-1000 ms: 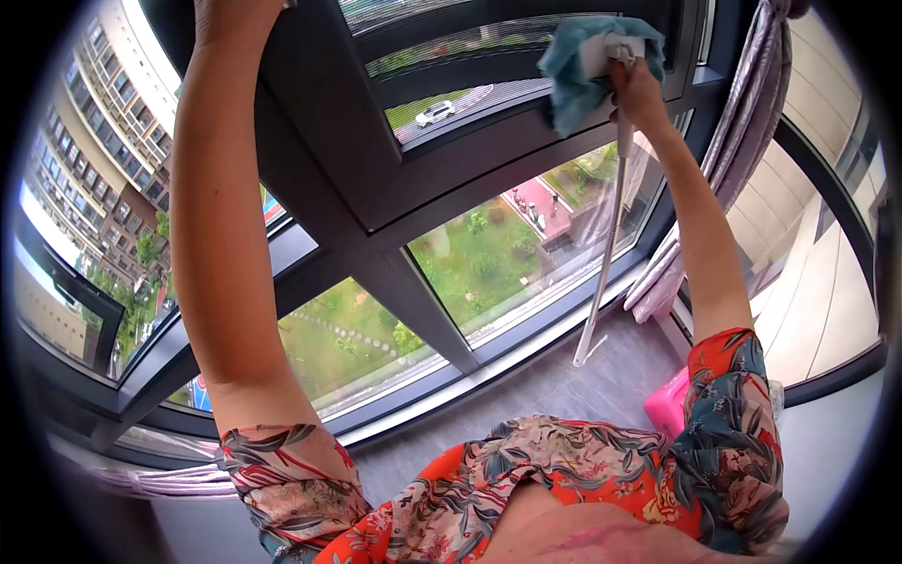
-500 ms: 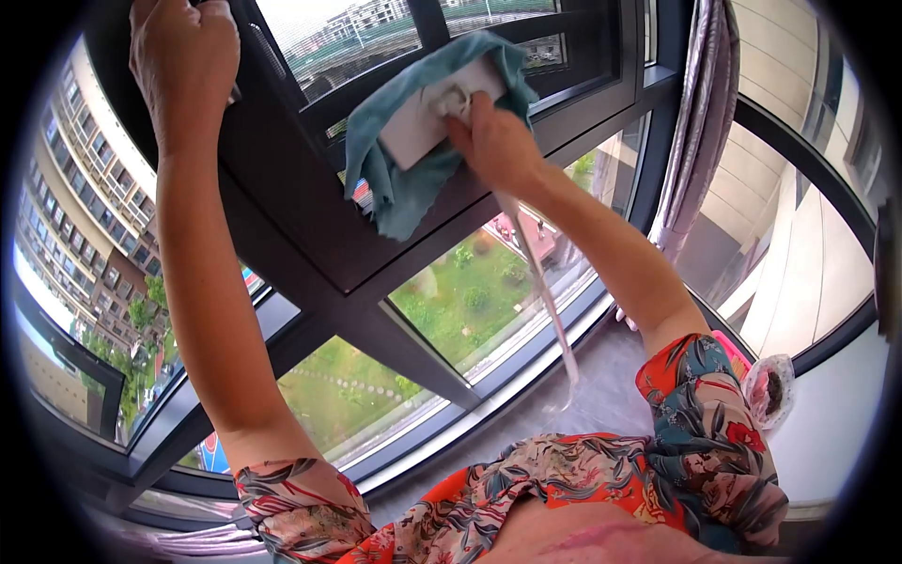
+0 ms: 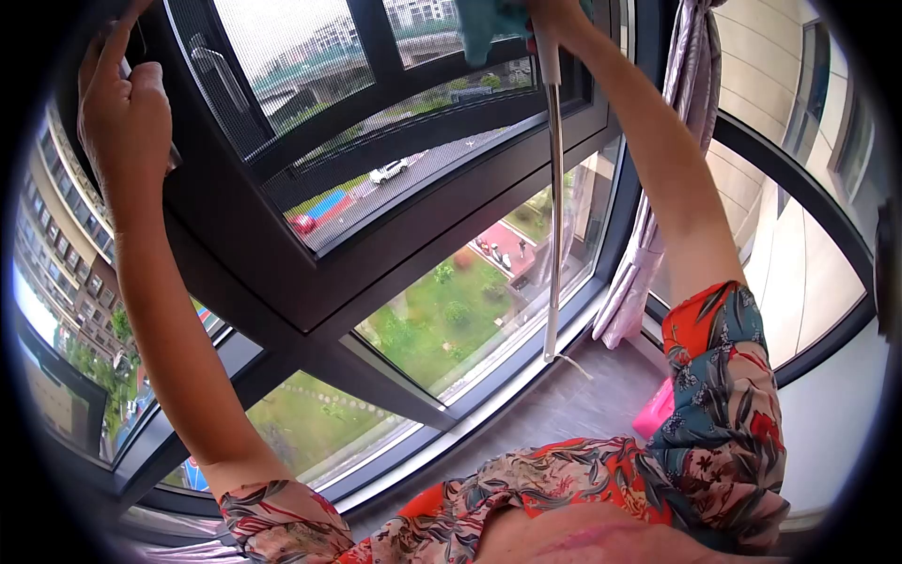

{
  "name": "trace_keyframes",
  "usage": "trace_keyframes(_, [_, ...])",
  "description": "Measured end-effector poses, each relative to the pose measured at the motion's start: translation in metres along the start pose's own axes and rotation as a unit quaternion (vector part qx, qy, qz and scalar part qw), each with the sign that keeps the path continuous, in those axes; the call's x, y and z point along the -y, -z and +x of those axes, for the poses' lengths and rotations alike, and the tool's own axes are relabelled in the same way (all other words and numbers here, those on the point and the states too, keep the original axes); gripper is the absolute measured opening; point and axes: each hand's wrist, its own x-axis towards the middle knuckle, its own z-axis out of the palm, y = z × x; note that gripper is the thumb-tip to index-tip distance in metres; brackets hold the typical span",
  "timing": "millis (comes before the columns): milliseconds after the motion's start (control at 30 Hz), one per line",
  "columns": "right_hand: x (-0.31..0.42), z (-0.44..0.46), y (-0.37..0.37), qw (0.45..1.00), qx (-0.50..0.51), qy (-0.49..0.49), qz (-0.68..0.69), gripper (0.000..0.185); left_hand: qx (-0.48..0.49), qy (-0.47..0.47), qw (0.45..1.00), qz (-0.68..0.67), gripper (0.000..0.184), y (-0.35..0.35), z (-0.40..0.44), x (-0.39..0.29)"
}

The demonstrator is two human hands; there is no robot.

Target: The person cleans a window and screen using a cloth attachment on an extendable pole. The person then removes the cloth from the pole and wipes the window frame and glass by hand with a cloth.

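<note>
At the upper left, my left hand (image 3: 127, 122) is closed around a silver window handle (image 3: 173, 157) on the dark window frame (image 3: 272, 273); part of the handle is hidden by my fingers. My right hand (image 3: 556, 26) is raised at the top edge, gripping a flat mop near its head. A teal cloth (image 3: 481, 30) hangs at the mop head, mostly out of view. From that hand the mop's pale pole (image 3: 554, 207) hangs down in front of the glass, its end close to the sill. An insect screen (image 3: 291, 56) fills the upper window pane.
A gathered lilac curtain (image 3: 644, 249) hangs at the right corner. Behind my right sleeve, a pink object (image 3: 655, 409) shows on the grey floor (image 3: 601, 376). Lower window panes (image 3: 451, 301) look onto a lawn far below.
My right hand has moved up and right with the mop and cloth, uncovering the screen. The pole now hangs straighter. My left hand has shifted left and slightly down in view.
</note>
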Motion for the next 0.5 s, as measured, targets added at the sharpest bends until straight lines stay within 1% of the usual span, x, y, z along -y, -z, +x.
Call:
trace_keyframes(33, [0.019, -0.034, 0.016, 0.967, 0.039, -0.132, 0.214, 0.039, -0.010, -0.021, 1.000, 0.012, 0.053, -0.001, 0.000, 0.003])
trace_keyframes(67, [0.033, -0.062, 0.029, 0.870, 0.077, -0.258, 0.413, 0.041, -0.010, -0.023, 1.000, 0.009, 0.053, -0.001, 0.000, 0.004])
trace_keyframes(133, [0.041, -0.102, 0.023, 0.850, 0.113, -0.280, 0.431, 0.041, -0.009, -0.031, 0.999, 0.003, 0.052, 0.000, 0.002, 0.003])
trace_keyframes(200, [0.050, -0.134, 0.015, 0.822, 0.169, -0.320, 0.440, 0.037, 0.008, 0.009, 0.999, -0.038, 0.052, -0.001, -0.001, 0.000])
trace_keyframes(233, [0.053, -0.143, 0.012, 0.815, 0.172, -0.319, 0.452, 0.036, 0.015, 0.029, 0.998, -0.056, 0.052, 0.000, -0.002, -0.001])
trace_keyframes(300, [0.057, -0.155, 0.009, 0.798, 0.178, -0.317, 0.481, 0.035, 0.005, 0.019, 1.000, -0.004, 0.045, -0.001, -0.003, -0.001])
trace_keyframes(333, [0.056, -0.157, 0.011, 0.774, 0.193, -0.313, 0.515, 0.029, 0.164, 0.044, 0.984, -0.060, 0.061, 0.013, 0.006, -0.019])
trace_keyframes(433, [0.064, -0.172, 0.019, 0.669, 0.204, -0.306, 0.646, 0.014, 0.108, -0.010, 0.994, -0.012, 0.057, 0.006, 0.002, -0.017])
trace_keyframes(467, [0.069, -0.179, 0.031, 0.625, 0.217, -0.321, 0.678, 0.015, 0.042, 0.032, 0.997, -0.057, 0.052, 0.011, 0.001, -0.032])
trace_keyframes(500, [0.074, -0.190, 0.034, 0.582, 0.208, -0.294, 0.729, 0.017, -0.022, 0.073, 0.992, -0.100, 0.055, 0.015, -0.001, -0.050])
